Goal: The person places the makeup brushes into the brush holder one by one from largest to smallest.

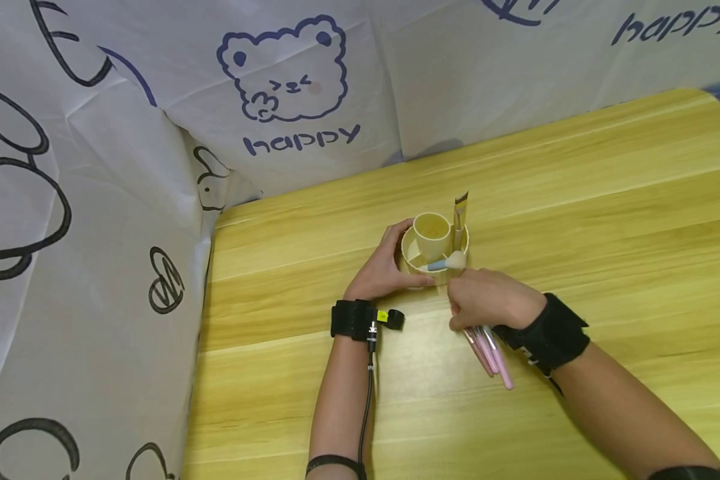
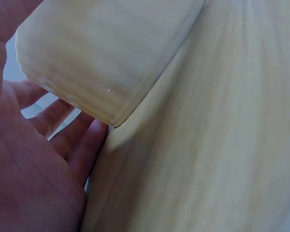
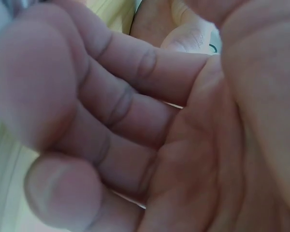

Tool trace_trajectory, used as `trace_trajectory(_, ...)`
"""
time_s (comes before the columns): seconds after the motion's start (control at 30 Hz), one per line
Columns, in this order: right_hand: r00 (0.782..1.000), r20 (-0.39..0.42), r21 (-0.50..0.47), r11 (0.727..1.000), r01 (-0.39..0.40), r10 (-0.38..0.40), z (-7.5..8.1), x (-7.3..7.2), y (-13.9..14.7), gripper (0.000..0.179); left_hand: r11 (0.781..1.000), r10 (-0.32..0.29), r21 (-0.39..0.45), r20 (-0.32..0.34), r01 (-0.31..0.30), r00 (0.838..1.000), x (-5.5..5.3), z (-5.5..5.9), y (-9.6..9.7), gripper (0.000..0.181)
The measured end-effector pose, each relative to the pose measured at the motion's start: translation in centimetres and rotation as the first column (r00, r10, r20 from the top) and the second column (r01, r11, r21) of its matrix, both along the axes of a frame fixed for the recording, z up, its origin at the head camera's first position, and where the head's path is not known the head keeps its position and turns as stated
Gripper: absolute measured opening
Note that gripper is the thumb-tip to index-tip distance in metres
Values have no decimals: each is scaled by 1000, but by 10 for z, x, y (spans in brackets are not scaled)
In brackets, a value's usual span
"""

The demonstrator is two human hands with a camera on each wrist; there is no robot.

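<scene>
My left hand [image 1: 381, 267] curves round the side of a pale yellow round holder [image 1: 423, 273], its thumb along the near side. In the left wrist view the fingers [image 2: 70, 125] reach behind the holder's wall [image 2: 87, 53]. A cup-shaped middle part [image 1: 432, 230] rises inside it. A flat brush [image 1: 459, 217] stands upright at the right, and a brush with a blue handle and whitish head [image 1: 447, 262] lies tilted at the front. My right hand [image 1: 486, 297] is curled over several pink-handled brushes [image 1: 492, 353]; its fingers hide their upper ends, so I cannot tell whether it grips any.
Both hands work over a yellow wood-grain table [image 1: 288, 287]. A white cloth [image 1: 300, 80] with a drawn bear and lettering hangs behind and to the left. Black bands with cables circle both wrists.
</scene>
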State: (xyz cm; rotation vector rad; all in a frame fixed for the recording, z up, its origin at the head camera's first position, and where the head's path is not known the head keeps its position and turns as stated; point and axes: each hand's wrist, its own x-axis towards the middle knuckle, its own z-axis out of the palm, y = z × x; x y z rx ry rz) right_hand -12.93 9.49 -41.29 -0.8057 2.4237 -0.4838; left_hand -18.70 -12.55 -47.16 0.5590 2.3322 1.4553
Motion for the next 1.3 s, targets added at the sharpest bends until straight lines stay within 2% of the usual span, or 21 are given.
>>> trace_trajectory(0.4,1000,-21,8,1000,-19,19,0,3,-1,17,1000,5,4,-1,-5,1000,0,0,1,109)
trace_trajectory(0.63,1000,7,13,1000,-12,12,-3,4,-5,17,1000,6,5,-2,-6,1000,0,1,1,110)
trace_trajectory(1.0,1000,-24,3,1000,-20,20,-5,5,-8,24,1000,15,-7,1,-15,1000,1,1,1,110)
trace_trajectory(1.3,999,-33,-38,999,-30,28,-8,5,-9,41,1000,15,-17,-6,-16,1000,0,1,1,110)
